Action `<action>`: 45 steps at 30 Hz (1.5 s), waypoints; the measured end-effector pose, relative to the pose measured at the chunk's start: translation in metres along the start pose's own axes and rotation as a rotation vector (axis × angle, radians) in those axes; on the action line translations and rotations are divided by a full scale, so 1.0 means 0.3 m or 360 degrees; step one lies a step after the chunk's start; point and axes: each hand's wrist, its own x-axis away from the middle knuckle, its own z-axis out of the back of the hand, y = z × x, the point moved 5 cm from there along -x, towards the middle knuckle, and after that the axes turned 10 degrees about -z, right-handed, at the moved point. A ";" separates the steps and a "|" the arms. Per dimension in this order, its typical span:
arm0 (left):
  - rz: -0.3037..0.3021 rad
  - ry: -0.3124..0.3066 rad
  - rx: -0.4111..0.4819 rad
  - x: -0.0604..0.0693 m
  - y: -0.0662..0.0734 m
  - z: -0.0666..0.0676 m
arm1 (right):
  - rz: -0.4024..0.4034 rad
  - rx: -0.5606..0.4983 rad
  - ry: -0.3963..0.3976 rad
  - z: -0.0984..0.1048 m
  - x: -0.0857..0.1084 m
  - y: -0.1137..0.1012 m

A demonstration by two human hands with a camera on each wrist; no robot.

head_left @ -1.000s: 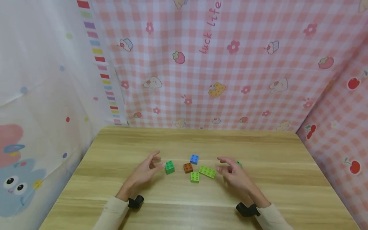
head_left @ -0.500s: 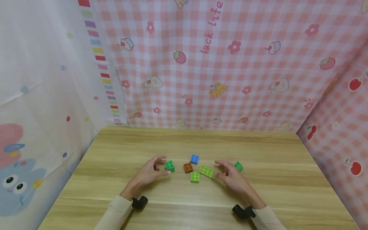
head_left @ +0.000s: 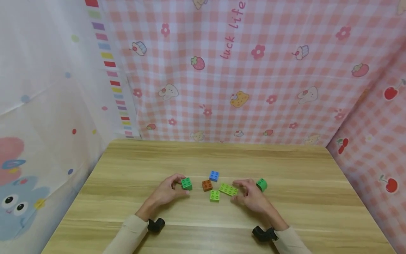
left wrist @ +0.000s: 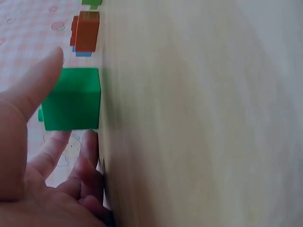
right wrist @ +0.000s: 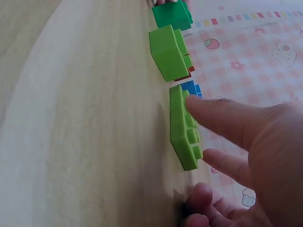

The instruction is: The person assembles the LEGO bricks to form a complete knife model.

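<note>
My left hand [head_left: 165, 191] is around a green building brick [head_left: 186, 183], thumb at its near side and fingers at its far left. In the left wrist view the thumb overlaps that green brick [left wrist: 72, 99], with no firm pinch visible. My right hand [head_left: 252, 195] hovers at the right end of a long lime brick [head_left: 228, 189], thumb and index finger apart on either side. The right wrist view shows the thumb over the studs of the long lime brick [right wrist: 179, 125]; contact is unclear. Between the hands lie a brown brick [head_left: 207, 185], a blue brick [head_left: 214, 176] and a square lime brick [head_left: 214, 196].
A green brick with a rounded side [head_left: 262, 184] lies just beyond the right hand. The wooden table [head_left: 222, 229] meets a pink checked cloth [head_left: 203, 84] at its back edge, with cloths at both sides. Black wrist cameras sit on both wrists.
My left hand has moved right until its thumb and fingers straddle the green brick. My right hand has moved left over the long lime brick's end, exposing the rounded green brick. The bricks stay put.
</note>
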 end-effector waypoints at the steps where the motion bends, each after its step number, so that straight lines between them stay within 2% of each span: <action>1: -0.0010 -0.0003 -0.0001 -0.002 0.000 -0.004 | 0.0008 0.0007 0.0014 -0.001 0.002 -0.001; 13: -0.0006 0.0096 -0.0039 -0.007 0.005 -0.005 | 0.0044 0.0095 0.0170 -0.021 0.002 -0.029; 22: 0.0047 0.0100 -0.0054 -0.003 0.004 -0.010 | -0.0011 0.0132 0.0258 -0.019 0.004 -0.029; 31: 0.0059 0.0110 -0.0060 0.011 -0.003 -0.013 | 0.0005 0.0107 0.0248 -0.020 0.014 -0.022; 35: 0.0056 0.0110 -0.0078 0.017 -0.001 -0.014 | 0.0015 0.0065 0.0200 -0.014 0.015 -0.022; 38: 0.0047 0.0105 -0.0096 0.019 0.001 -0.013 | -0.0037 -0.0003 0.0146 -0.010 0.013 -0.018; 41: 0.0007 0.0090 -0.0116 0.015 0.004 -0.012 | -0.0076 -0.0061 0.0103 -0.005 0.005 -0.016; 45: -0.0058 0.0059 -0.0145 0.004 0.007 -0.011 | -0.0042 -0.0099 0.0064 0.004 -0.007 -0.027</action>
